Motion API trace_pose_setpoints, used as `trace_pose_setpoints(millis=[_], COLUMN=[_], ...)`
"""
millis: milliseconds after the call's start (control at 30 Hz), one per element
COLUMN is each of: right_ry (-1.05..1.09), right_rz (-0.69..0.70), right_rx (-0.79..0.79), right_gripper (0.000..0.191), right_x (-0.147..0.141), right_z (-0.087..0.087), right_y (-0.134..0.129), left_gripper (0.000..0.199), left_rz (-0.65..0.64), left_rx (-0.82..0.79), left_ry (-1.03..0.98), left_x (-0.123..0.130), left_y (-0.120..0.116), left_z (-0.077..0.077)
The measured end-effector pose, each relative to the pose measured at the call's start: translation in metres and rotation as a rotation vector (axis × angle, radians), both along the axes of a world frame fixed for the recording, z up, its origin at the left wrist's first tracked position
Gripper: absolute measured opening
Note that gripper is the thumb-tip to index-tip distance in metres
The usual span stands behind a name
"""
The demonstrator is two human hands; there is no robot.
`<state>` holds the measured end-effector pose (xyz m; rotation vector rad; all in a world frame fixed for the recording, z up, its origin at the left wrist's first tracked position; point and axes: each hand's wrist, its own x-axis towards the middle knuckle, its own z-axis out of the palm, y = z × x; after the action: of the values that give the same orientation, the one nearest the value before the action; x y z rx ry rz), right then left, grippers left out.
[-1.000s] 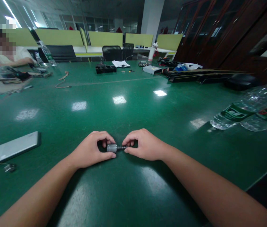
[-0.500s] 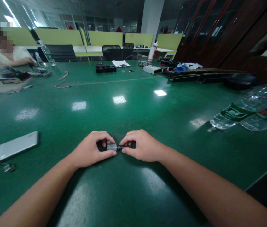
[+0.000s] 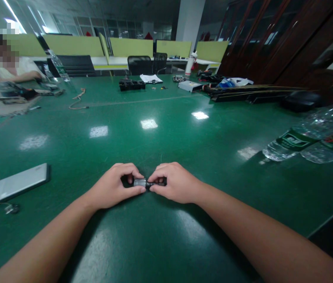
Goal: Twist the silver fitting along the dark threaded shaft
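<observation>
Just above the green tabletop (image 3: 142,243), both hands meet on one small part lying sideways. My left hand (image 3: 114,185) is closed, thumb and fingers pinching a silver cylinder that looks like a small motor (image 3: 139,182). From the cylinder's right end sticks out a dark ribbed shaft (image 3: 156,184), like a screw or worm. My right hand (image 3: 175,182) is closed, its thumb and fingertips on the shaft close beside the cylinder. The shaft's far end shows inside the curl of the right fingers.
A silver power bank (image 3: 20,182) with a cable lies left. Two water bottles (image 3: 293,139) stand right. Toward the back are a black tray (image 3: 131,85), papers (image 3: 151,79), a metal box (image 3: 190,86) and long dark strips (image 3: 243,93). A person (image 3: 21,70) sits at the far left.
My right hand has shifted slightly left along the shaft, so its fingertips are closer to the cylinder. My left hand has hardly moved.
</observation>
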<state>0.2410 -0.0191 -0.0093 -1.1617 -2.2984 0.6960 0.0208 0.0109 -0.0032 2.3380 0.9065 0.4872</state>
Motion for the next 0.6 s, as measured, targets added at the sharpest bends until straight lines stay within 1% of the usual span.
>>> trace_pose_setpoints(millis=[300,600], right_ry=[-0.052,-0.058], right_rz=[0.017,0.029], right_rx=[0.013,0.018], right_gripper=[0.014,0.014], right_x=[0.0030,0.0045], right_z=[0.0037,0.0047], right_y=[-0.0006,0.0007], left_gripper=[0.018,0.018], left_rz=[-0.002,0.004], left_rx=[-0.001,-0.003], left_ry=[-0.009,0.004], left_x=[-0.0022,-0.0024], left_y=[0.0003,-0.0004], left_z=[-0.0007,-0.0003])
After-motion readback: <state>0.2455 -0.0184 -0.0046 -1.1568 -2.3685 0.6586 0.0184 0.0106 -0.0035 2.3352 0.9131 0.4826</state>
